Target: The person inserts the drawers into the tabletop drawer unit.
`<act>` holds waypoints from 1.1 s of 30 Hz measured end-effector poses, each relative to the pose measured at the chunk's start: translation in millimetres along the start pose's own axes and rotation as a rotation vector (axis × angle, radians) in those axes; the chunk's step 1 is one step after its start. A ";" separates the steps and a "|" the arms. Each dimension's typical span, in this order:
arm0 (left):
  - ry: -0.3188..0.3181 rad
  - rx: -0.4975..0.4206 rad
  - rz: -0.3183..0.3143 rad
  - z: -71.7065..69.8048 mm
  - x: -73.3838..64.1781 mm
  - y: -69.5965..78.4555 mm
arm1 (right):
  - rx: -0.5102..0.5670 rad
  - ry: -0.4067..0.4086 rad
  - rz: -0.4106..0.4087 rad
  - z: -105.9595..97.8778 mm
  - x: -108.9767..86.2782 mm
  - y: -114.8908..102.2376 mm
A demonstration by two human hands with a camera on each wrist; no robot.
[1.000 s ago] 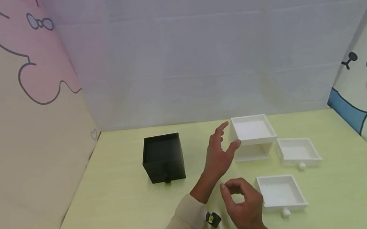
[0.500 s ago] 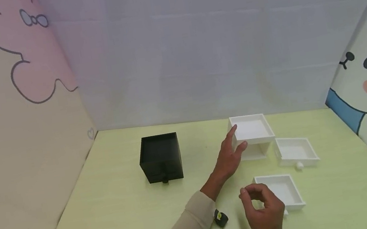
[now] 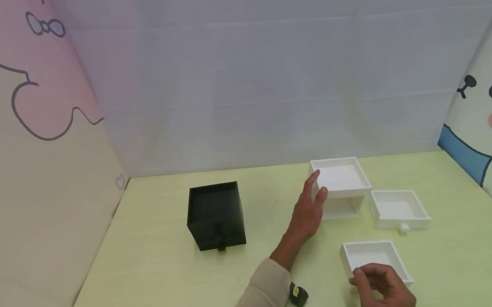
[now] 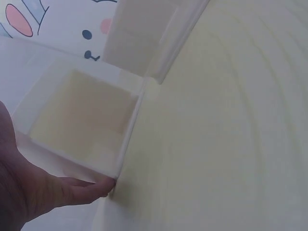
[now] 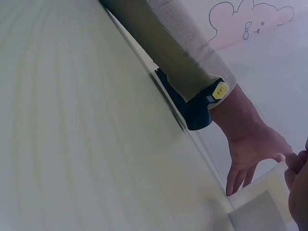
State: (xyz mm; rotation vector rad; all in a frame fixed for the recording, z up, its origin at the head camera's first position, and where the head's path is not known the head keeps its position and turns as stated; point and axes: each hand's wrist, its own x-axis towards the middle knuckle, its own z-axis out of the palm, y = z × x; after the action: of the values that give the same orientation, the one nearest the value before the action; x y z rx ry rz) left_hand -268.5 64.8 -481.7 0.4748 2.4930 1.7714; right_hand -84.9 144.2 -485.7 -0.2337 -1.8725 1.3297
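White box (image 3: 340, 177): right of centre in the frame, open front toward the viewer; lies right of the left hand (image 3: 306, 215), the nearer one.
Left hand: fingers and thumb spread, touching the box's left side.
Near drawer (image 3: 374, 253): lower right, below the box; front partly hidden by the right hand (image 3: 387, 295); contact cannot be told.
Right hand: fingers curled toward thumb, nothing seen between.
Far drawer (image 3: 400, 205): beside the box, right.
Black box (image 3: 215, 215): left of centre, on the table (image 3: 153, 299).
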 end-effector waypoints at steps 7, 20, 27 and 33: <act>0.000 -0.041 -0.053 -2.1 3.7 3.7 | -0.168 0.118 0.069 -6.1 5.6 -1.2; -0.018 -0.108 -0.078 -1.6 2.3 2.6 | -0.382 0.125 0.375 -31.6 10.7 7.6; -0.023 -0.115 -0.089 -3.4 0.5 4.0 | -0.419 0.116 0.444 -36.6 13.5 12.9; -0.012 -0.119 -0.088 -1.3 1.9 4.5 | -0.492 0.039 0.482 -42.3 13.5 13.8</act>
State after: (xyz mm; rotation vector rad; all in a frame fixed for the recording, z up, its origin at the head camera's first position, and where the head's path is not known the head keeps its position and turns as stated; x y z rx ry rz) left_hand -269.7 65.5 -476.8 0.3610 2.3445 1.8636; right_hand -68.2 187.6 -485.7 -1.0088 -2.1680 1.1192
